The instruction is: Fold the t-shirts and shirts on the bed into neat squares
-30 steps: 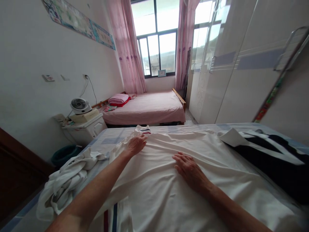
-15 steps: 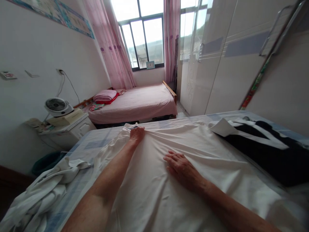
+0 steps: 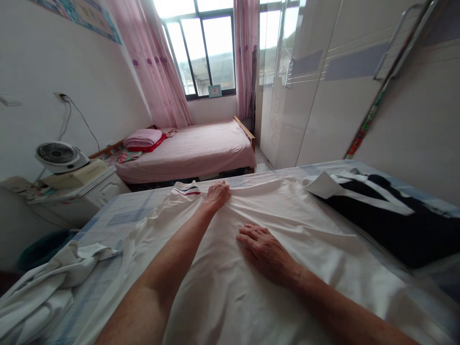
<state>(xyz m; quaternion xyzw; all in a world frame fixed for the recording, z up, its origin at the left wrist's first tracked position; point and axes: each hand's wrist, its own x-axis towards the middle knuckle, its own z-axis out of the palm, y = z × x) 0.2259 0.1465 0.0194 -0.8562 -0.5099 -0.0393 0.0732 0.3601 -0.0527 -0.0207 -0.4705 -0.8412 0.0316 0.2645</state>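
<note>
A white shirt (image 3: 287, 211) lies spread across the bed in front of me. Its striped collar (image 3: 185, 189) shows at the far edge. My left hand (image 3: 217, 193) rests on the cloth at that far edge, just right of the collar, fingers bent down onto the fabric. My right hand (image 3: 264, 249) lies flat in the middle of the shirt, palm down, fingers stretched out. Neither hand holds anything that I can see.
A dark garment with white trim (image 3: 384, 211) lies to the right on the bed. Crumpled white clothes (image 3: 39, 292) sit at the left edge. Beyond are a pink bed (image 3: 194, 151), a fan (image 3: 57, 155) on a white cabinet, and a wardrobe (image 3: 323, 86) on the right.
My left hand has slid to the right along the shirt's far edge, uncovering the striped collar. My right hand stayed flat in place. The camera has shifted right and forward.
</note>
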